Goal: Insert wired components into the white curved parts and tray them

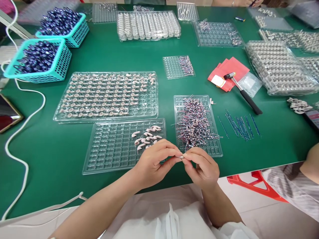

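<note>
My left hand (156, 162) pinches a small pale earphone shell (181, 157) between thumb and fingertips. My right hand (201, 166) meets it there, its thumb and forefinger closed on the near end of the same piece; fingers hide most of it. Just beyond the fingertips, a clear tray (216, 146) holds a heap of tiny wired parts (193, 121) with thin leads. Left of that, partly behind my left hand, loose pale curved shells (146, 137) lie in a clear compartment tray (109, 146).
A larger tray (147, 111) holds rows of pale shells. Blue baskets (66, 59) of dark glossy pieces stand at left. A hammer (245, 96) lies on red packets (234, 68); thin blue strips (240, 127) are nearby. Another person's arm (311, 162) is at right, beside a red stool (259, 187).
</note>
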{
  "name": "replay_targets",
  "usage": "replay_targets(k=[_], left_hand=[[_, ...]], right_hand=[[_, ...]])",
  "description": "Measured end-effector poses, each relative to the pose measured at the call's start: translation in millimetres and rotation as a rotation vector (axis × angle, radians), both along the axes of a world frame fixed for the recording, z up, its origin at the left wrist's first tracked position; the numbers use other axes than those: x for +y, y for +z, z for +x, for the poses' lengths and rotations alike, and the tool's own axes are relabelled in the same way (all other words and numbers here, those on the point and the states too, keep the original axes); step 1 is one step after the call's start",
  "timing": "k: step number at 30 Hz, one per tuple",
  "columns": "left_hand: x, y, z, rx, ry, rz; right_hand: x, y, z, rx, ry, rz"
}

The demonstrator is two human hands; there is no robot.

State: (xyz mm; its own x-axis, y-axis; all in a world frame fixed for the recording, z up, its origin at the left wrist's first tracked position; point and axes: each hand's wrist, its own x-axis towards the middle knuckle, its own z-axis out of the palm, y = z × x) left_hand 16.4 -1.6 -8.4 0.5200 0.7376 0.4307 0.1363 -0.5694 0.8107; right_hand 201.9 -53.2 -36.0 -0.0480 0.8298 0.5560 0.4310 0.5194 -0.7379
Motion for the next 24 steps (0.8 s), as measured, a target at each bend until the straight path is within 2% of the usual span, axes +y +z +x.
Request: replay_targets(k=[4, 7, 18, 24], left_hand=[[0.6, 0.6, 0.3, -0.021, 0.007, -0.049], [1.1, 1.4, 0.1, -0.065, -0.003, -0.165], [3.2, 3.8, -1.9, -0.244, 0.016, -0.989], [7.8, 2.8, -3.0, -0.359, -0.03, -1.183]], right_hand=[[-0.6, -0.6, -0.4, 0.024, 0.008, -0.019], [-1.0, -0.6, 0.4, 0.059, 0.018, -0.053], [-1.5, -4.1, 2.3, 0.15, -0.009, -0.104], [-2.4, -5.7, 2.1, 0.153, 0.0, -0.114]])
